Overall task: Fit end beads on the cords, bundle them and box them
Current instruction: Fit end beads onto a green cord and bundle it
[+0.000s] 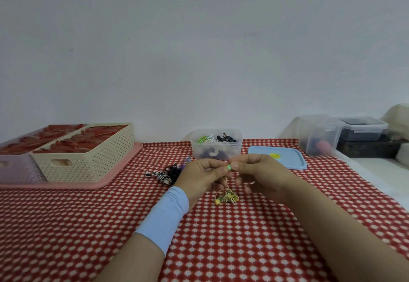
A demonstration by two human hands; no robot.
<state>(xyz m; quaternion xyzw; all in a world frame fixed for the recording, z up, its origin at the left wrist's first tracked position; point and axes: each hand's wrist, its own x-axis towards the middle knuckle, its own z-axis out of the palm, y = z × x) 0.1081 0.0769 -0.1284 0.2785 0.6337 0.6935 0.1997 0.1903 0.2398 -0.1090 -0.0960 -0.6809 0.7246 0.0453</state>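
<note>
Red-and-white checked cloth (66,226) over the table, bare along the near edge; at the far left corner, smooth pink tray (115,178) carrying a cream perforated basket (106,162); mid far edge, clear plastic box (215,150) of cords, rounded blue lid (287,161) flat beside it; near the middle, left hand (199,177) and right hand (263,175) close together, fingertips pinching; yellow cord (227,197) coiled on the cloth below, one strand rising to the pinched green bead (228,167).

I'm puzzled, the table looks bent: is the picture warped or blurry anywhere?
Head view: wide-angle warp bows the tablecloth; light is soft and even, no glare; the green bead pinched by the left hand and right hand looks soft; the clear tub at right is hazy.
</note>
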